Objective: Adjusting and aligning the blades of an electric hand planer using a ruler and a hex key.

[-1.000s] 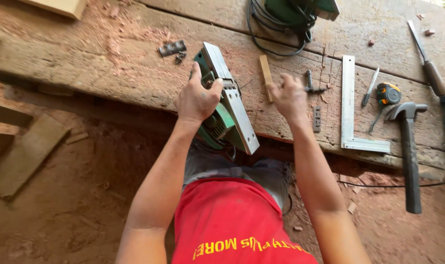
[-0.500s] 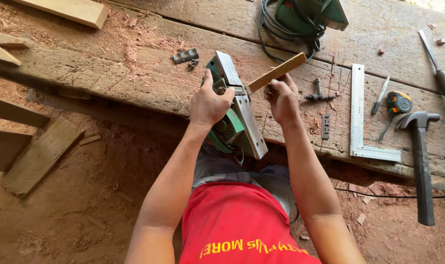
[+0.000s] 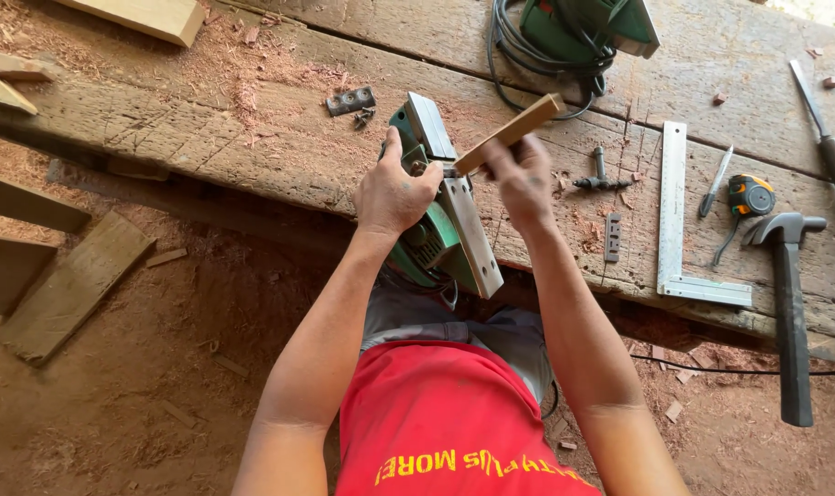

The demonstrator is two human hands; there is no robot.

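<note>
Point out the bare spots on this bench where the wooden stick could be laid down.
Bare plank lies left of the green planer, below the small metal plate, though dusted with shavings. Another open strip runs between the coiled cable and the steel square. It is crowded right of the square: tape measure, hammer.

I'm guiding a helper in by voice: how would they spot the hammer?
On the rough wooden workbench, look to its far right end, past the L-shaped metal square. The black-handled steel hammer lies there, its long handle overhanging the bench edge, unlike the small tape measure beside it.
</note>
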